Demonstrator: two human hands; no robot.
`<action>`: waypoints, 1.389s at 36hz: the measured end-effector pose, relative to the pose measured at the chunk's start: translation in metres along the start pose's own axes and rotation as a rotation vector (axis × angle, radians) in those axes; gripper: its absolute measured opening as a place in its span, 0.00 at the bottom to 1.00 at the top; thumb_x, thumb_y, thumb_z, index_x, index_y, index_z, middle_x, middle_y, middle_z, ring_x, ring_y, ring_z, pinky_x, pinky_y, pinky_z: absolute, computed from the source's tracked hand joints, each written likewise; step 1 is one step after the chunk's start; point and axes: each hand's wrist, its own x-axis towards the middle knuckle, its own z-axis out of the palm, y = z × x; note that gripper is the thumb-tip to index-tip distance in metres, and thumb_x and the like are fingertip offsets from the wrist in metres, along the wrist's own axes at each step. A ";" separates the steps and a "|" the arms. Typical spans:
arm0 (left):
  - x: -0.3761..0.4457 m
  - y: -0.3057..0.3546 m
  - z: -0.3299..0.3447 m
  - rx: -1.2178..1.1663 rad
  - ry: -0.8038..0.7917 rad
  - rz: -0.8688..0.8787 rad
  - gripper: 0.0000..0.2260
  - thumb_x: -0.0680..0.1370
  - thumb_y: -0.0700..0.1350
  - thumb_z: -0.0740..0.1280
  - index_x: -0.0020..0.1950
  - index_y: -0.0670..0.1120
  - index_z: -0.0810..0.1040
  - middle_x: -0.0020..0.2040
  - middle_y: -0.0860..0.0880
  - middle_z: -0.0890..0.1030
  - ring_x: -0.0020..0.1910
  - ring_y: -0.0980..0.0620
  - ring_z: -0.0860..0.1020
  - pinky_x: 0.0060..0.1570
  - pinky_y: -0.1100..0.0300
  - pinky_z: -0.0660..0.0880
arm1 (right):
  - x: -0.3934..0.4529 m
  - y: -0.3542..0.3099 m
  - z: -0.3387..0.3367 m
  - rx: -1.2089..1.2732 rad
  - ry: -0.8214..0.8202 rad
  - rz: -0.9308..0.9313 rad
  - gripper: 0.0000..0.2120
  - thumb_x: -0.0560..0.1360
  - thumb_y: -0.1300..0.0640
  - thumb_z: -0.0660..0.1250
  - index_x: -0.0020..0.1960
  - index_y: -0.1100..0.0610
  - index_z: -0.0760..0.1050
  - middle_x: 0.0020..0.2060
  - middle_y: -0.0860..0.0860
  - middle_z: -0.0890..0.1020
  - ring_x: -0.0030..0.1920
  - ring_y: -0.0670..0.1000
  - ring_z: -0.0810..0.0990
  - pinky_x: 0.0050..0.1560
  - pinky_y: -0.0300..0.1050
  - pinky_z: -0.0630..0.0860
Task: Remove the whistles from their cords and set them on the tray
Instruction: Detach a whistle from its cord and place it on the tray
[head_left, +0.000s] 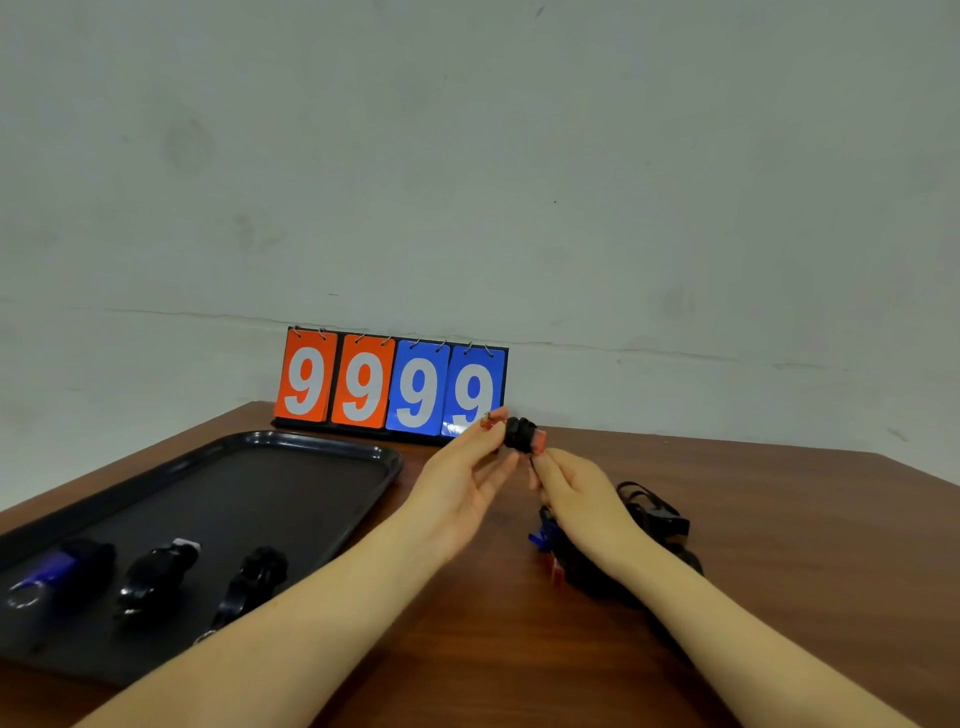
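Mid-detach, by the look of it. Black whistle (521, 434) held up between both hands: left hand (457, 493) pinching its ring end, right hand (576, 493) pinching the cord just below (clip detail blurred). Next: free ring, carry left to tray (311, 447), beside three whistles (156, 577). Cords (654, 514) piled under right wrist.

Glossy black plastic tray (322, 442), wood table (779, 519)

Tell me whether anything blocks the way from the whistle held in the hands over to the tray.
Nothing visible does. The whistle, held up between the left hand and right hand, has bare table between it and the tray. Three whistles lie at the tray's near end; its far end shows bare.
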 end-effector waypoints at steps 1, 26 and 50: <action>0.000 0.000 0.000 0.015 0.004 0.006 0.09 0.78 0.36 0.64 0.56 0.43 0.80 0.59 0.39 0.81 0.61 0.45 0.79 0.51 0.59 0.79 | 0.000 0.000 0.000 -0.041 -0.016 -0.003 0.17 0.83 0.52 0.54 0.37 0.52 0.70 0.29 0.46 0.72 0.29 0.41 0.69 0.34 0.37 0.66; 0.005 0.005 -0.010 0.498 0.069 0.194 0.11 0.79 0.38 0.65 0.61 0.45 0.78 0.54 0.44 0.83 0.50 0.52 0.84 0.49 0.61 0.80 | -0.002 -0.010 -0.002 -0.072 0.042 -0.086 0.14 0.81 0.53 0.58 0.42 0.54 0.78 0.25 0.42 0.74 0.30 0.39 0.72 0.34 0.34 0.67; -0.001 -0.015 0.013 0.459 -0.083 -0.019 0.09 0.83 0.40 0.57 0.56 0.38 0.76 0.40 0.43 0.82 0.36 0.50 0.80 0.41 0.58 0.79 | 0.002 -0.008 -0.007 0.240 0.099 0.166 0.18 0.83 0.54 0.55 0.35 0.57 0.68 0.23 0.48 0.71 0.21 0.44 0.69 0.26 0.35 0.70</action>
